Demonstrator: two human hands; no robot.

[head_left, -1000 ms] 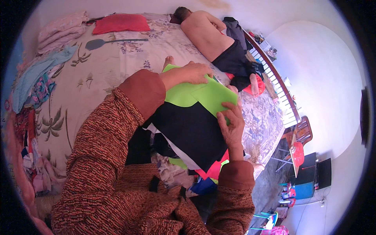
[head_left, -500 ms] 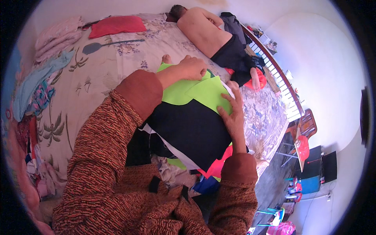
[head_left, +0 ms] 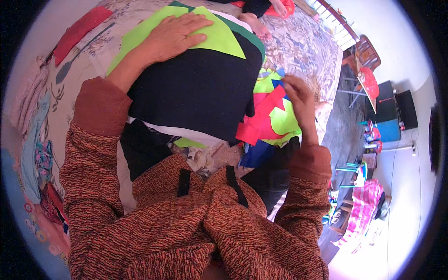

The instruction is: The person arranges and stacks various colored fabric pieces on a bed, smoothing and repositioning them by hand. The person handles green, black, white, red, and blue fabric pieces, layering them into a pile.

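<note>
My left hand lies flat, fingers spread, on a lime-green cloth-like piece. Beneath that sits a large black sheet, with white and dark green layers showing at its edges. The stack rests across my lap. At its right, my right hand hovers by a heap of lime, pink-red and blue scraps. Its fingers are loosely bent and apart, beside a red strip; nothing shows in its grasp.
A bed with a patterned sheet surrounds me. At left lie a red pillow, a fly swatter and folded pink cloth. Another person's legs are at the far edge. A wooden chair stands on the right.
My view has tipped down and closer to my lap. My left hand has opened flat on the lime piece. My right hand has left the stack's edge for the scraps at right.
</note>
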